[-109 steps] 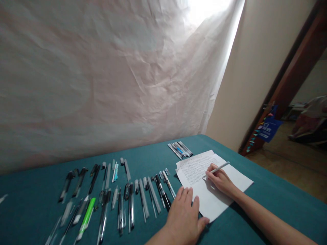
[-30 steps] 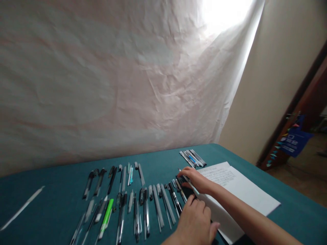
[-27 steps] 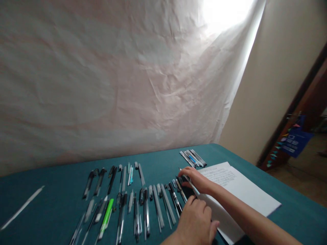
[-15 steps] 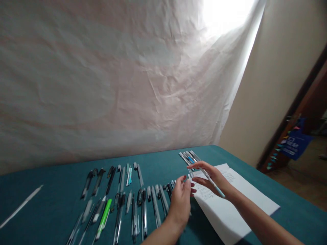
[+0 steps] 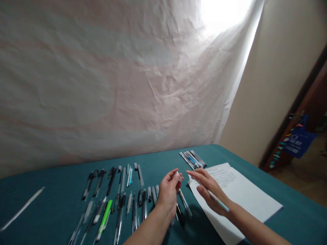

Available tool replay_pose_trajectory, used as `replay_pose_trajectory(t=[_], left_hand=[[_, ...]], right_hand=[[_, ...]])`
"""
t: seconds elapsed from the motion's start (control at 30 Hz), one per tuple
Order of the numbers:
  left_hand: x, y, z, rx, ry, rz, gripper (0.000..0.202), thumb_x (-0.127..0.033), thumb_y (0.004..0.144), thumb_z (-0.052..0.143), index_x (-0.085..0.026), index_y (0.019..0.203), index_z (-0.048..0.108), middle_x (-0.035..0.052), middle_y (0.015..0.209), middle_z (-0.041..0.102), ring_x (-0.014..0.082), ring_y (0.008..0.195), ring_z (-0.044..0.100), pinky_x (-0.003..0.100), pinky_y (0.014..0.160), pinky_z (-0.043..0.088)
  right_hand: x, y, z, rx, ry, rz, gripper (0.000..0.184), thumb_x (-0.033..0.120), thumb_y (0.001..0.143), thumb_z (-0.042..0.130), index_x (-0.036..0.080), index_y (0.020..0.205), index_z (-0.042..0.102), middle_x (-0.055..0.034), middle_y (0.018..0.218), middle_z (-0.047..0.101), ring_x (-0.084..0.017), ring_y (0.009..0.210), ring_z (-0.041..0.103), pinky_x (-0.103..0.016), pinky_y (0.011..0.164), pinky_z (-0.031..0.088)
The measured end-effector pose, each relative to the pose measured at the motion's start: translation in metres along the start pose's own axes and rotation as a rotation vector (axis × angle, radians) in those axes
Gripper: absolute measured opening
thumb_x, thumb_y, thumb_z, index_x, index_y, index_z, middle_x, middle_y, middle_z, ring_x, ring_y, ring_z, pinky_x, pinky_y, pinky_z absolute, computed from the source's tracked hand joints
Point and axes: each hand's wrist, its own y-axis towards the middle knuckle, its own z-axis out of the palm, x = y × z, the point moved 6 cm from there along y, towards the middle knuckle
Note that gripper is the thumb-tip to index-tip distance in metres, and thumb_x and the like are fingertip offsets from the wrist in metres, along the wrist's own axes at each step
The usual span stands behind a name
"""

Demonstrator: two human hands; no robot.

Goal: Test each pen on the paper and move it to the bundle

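Note:
My left hand [image 5: 167, 192] is raised above the green table [image 5: 51, 204], its thumb and fingers pinched on a small clear pen cap [image 5: 176, 175]. My right hand [image 5: 208, 190] hovers just right of it over the edge of the white written sheet [image 5: 245, 197]. It grips a slim white pen [image 5: 214, 200] with a light blue end, the pen's tip pointing toward the cap. Several pens [image 5: 120, 197] lie in rows on the cloth under and left of my left hand.
A small bundle of pens [image 5: 192, 159] lies at the far side of the table by the sheet. A white stick [image 5: 21, 208] lies at the far left. A crumpled white backdrop [image 5: 114, 85] hangs behind. A doorway [image 5: 296, 136] opens at right.
My right hand left the paper with the pen and reached to the pen row. My left hand lifted off the table holding a cap, and both hands have come together above the pens.

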Motion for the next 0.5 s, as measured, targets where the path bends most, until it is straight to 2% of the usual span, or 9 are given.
replay_pose_trajectory(t=[0.1, 0.2, 0.3, 0.5], left_hand=[[-0.003, 0.001, -0.002, -0.048, -0.08, -0.026, 0.015, -0.007, 0.079, 0.055, -0.012, 0.093, 0.058, 0.0065, 0.079, 0.065, 0.0084, 0.065, 0.06, 0.019, 0.065, 0.047], [-0.005, 0.0, -0.002, -0.068, -0.106, -0.035, 0.014, -0.005, 0.079, 0.054, -0.012, 0.091, 0.058, 0.0068, 0.079, 0.064, 0.0085, 0.065, 0.061, 0.019, 0.063, 0.048], [-0.003, -0.001, 0.0, -0.07, -0.112, -0.046, 0.014, -0.005, 0.08, 0.053, -0.012, 0.091, 0.057, 0.0065, 0.079, 0.064, 0.0082, 0.064, 0.061, 0.017, 0.062, 0.048], [0.0, -0.006, 0.004, -0.042, -0.123, -0.068, 0.014, -0.005, 0.08, 0.053, -0.012, 0.091, 0.056, 0.0068, 0.078, 0.064, 0.0085, 0.065, 0.061, 0.018, 0.062, 0.048]], right_hand=[[0.009, -0.007, 0.007, -0.021, -0.082, -0.117, 0.031, 0.03, 0.088, 0.036, 0.019, 0.113, 0.051, -0.0068, 0.085, 0.051, -0.018, 0.075, 0.051, -0.032, 0.065, 0.042], [0.017, -0.011, 0.009, -0.085, -0.091, -0.198, 0.021, 0.018, 0.083, 0.042, 0.018, 0.103, 0.05, -0.0053, 0.079, 0.052, -0.017, 0.07, 0.05, -0.03, 0.062, 0.04], [0.019, -0.011, 0.009, -0.124, -0.055, -0.228, 0.013, 0.013, 0.08, 0.044, 0.019, 0.092, 0.047, -0.0037, 0.075, 0.052, -0.016, 0.067, 0.049, -0.028, 0.06, 0.04], [0.02, -0.009, 0.011, -0.109, -0.097, -0.247, 0.015, 0.009, 0.078, 0.047, 0.018, 0.09, 0.047, -0.004, 0.074, 0.053, -0.015, 0.067, 0.05, -0.027, 0.059, 0.041]])
